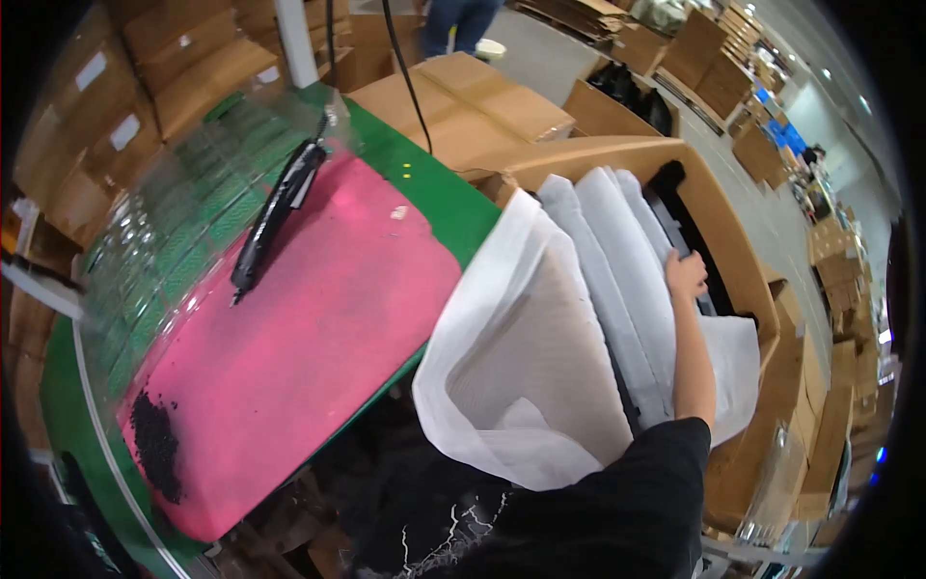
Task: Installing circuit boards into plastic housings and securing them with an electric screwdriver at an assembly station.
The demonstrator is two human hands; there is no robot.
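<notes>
My right hand [687,277] reaches into an open cardboard box [738,232] on the right. Its fingers curl over the edge of a long dark grey part [667,224] standing near the box's far wall; the fingertips are partly hidden. Beside the wrist, several pale grey padded foam sheets [627,251] stand in a row. A white foam liner [482,318] folds out over the box's left side. My left hand is out of the picture.
A green workbench [386,145] with a pink mat [318,328] stands to the left. A black electric screwdriver [278,217], a pile of small black pieces [154,446] and clear plastic trays [183,232] are there. A closed carton [473,101] sits behind; another person's legs [458,24] show farther back.
</notes>
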